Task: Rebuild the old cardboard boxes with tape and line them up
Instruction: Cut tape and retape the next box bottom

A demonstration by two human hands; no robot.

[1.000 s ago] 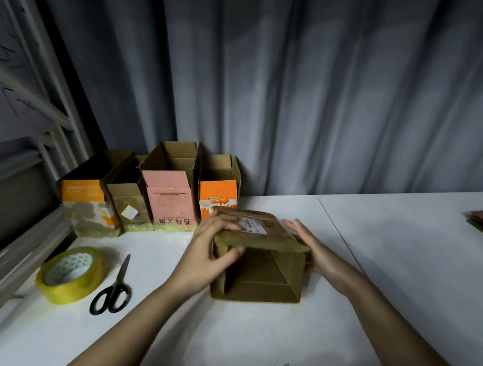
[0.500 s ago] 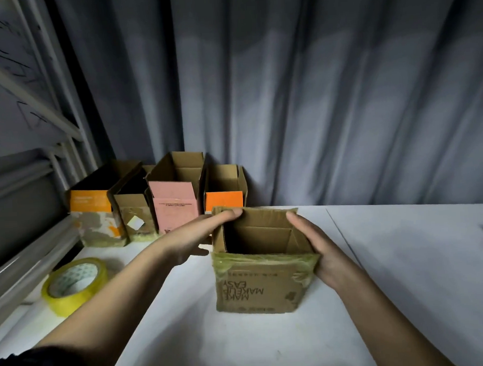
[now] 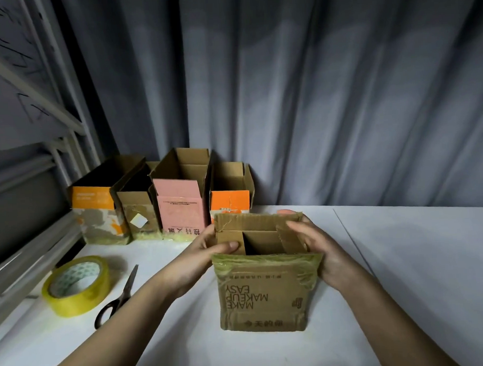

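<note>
Both hands, left hand [image 3: 207,249] and right hand [image 3: 318,251], gripped the upright brown taped cardboard box [image 3: 263,289] with curled fingers on its side flaps, which looked liable to tear if forced.

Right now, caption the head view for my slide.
Both hands hold the open box upright before four lined-up boxes.

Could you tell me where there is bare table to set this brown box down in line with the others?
Free: the table right of the small orange box, along the curtain. Crowded: the row's left end by the rails, and the near left, where the tape roll and scissors lie. Both hands hold the brown box.
</note>
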